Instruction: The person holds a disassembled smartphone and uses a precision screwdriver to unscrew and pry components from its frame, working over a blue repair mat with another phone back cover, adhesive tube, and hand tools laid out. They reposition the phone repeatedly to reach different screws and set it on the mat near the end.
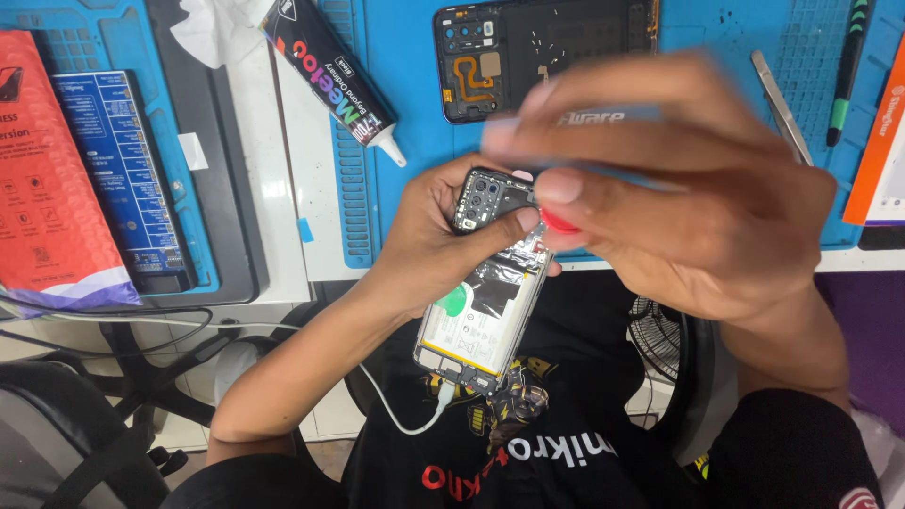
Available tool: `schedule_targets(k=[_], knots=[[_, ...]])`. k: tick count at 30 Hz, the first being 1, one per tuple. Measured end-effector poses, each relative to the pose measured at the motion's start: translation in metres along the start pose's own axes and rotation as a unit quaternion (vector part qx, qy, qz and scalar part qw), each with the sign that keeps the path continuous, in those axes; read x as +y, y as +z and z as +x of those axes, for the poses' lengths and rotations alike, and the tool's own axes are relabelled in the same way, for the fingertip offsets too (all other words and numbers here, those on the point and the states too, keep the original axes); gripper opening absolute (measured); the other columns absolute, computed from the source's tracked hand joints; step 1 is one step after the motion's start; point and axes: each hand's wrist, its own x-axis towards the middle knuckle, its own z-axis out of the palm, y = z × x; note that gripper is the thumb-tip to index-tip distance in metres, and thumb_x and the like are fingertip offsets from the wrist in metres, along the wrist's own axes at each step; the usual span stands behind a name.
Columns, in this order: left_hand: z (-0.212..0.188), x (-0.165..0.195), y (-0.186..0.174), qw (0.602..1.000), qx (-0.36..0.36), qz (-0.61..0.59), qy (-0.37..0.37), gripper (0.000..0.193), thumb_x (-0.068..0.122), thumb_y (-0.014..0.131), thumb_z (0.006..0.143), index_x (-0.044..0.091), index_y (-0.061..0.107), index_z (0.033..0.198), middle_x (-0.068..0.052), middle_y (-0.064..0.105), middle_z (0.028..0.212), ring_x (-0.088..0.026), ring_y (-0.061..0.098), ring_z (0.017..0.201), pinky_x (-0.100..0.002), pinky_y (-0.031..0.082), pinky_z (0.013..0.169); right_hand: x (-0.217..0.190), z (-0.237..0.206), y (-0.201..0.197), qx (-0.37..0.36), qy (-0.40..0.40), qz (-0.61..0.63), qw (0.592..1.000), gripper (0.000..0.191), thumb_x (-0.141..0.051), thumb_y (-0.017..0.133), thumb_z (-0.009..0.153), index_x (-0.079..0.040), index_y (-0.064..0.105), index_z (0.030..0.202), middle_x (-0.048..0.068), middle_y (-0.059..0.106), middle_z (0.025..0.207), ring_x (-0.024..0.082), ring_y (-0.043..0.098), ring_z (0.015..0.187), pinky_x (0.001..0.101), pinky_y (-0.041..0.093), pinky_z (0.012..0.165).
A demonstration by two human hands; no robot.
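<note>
Two hands meet over the person's lap, just below the edge of the blue work mat (405, 57). The left hand (443, 236) wraps around the upper end of an opened smartphone (485, 283), fingers behind and thumb pressed across the camera module, so the exposed inside faces up and stays steady. The phone's back is off: battery, silver shielding and a green tab show, and a white cable (401, 415) is plugged into its lower end.

The right hand (688, 198), blurred, is curled shut around a slim tool with a red end (558, 222), its tip brought to the phone's top right corner beside the left thumb; a pinched grip like this suits fine work at a small spot.

On the mat lies the removed back cover (537, 57), inner side up, with an orange flex strip in it. Beside it lie a black glue tube (330, 71) with a white nozzle, metal tweezers (782, 104) and a green-and-black tool (846, 75). At far left a red packet (47, 160) rests beside a blue board (123, 170). No container in view holds loose parts.
</note>
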Motion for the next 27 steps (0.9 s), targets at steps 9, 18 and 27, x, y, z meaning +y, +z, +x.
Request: schedule_targets(k=[9, 18, 27], knots=[[0.001, -0.001, 0.002, 1.0, -0.002, -0.004, 0.001, 0.018, 0.004, 0.072, 0.093, 0.003, 0.064, 0.109, -0.002, 0.075, 0.093, -0.007, 0.073, 0.081, -0.025, 0.06, 0.071, -0.006, -0.035, -0.005, -0.019, 0.052, -0.021, 0.998, 0.038, -0.004, 0.088, 0.077, 0.002, 0.06, 0.104, 0.023, 0.07, 0.098, 0.036, 0.069, 0.092, 0.0441, 0.063, 0.082], [0.0, -0.014, -0.002, 0.994, -0.012, 0.074, 0.084, 0.02, 0.003, 0.074, 0.102, 0.0, 0.064, 0.119, -0.001, 0.071, 0.099, -0.002, 0.064, 0.089, -0.022, 0.052, 0.079, -0.005, -0.038, -0.006, -0.031, 0.054, -0.016, 0.998, 0.04, 0.0, 0.088, 0.078, 0.002, 0.061, 0.107, 0.02, 0.071, 0.098, 0.033, 0.071, 0.095, 0.0441, 0.065, 0.083], [-0.006, -0.013, 0.009, 0.986, 0.04, 0.128, 0.097, 0.021, 0.001, 0.075, 0.099, -0.001, 0.063, 0.117, -0.003, 0.074, 0.101, -0.003, 0.066, 0.092, -0.021, 0.055, 0.078, 0.001, -0.039, -0.023, -0.098, 0.002, 0.029, 0.995, 0.04, -0.005, 0.086, 0.08, 0.001, 0.059, 0.109, 0.02, 0.068, 0.106, 0.033, 0.068, 0.102, 0.0436, 0.062, 0.082]])
